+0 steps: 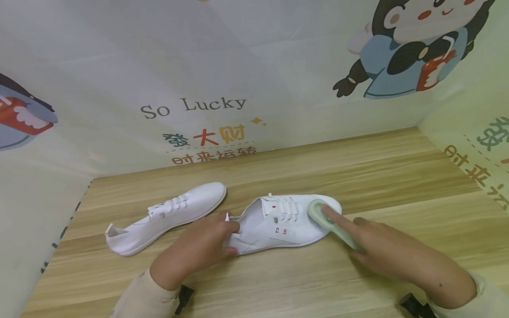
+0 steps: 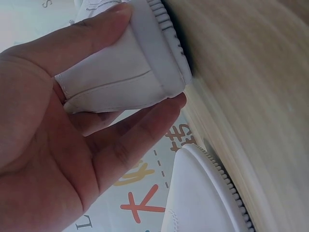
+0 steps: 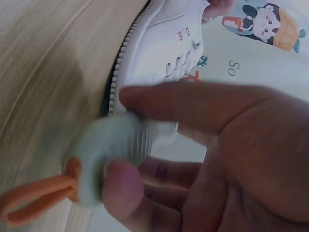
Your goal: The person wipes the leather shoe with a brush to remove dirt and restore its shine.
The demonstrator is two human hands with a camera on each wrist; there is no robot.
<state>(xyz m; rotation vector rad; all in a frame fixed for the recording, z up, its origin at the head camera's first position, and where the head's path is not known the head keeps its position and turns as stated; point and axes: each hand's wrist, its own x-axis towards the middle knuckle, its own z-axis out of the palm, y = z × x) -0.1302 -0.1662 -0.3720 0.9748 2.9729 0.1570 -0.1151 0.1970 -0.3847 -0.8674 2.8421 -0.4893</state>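
Observation:
A white lace-up shoe (image 1: 254, 234) lies sole down on the wooden table, its toe pointing right. At its heel, my left hand (image 1: 203, 240) grips the shoe, with the thumb on one side and fingers on the other in the left wrist view. My right hand (image 1: 381, 247) holds a pale green brush (image 1: 318, 212) by its handle, index finger along its back. The brush head lies against the toe; its bristles are hidden. An orange loop (image 3: 38, 195) hangs from the handle end. Behind my left hand sits a second white shoe (image 1: 187, 207), untouched.
The wood-grain table (image 1: 397, 176) meets a printed backdrop (image 1: 278, 66) at its back edge, and similar printed sheets rise at the left and right sides. Dark wrist mounts (image 1: 413, 304) show under the sleeves.

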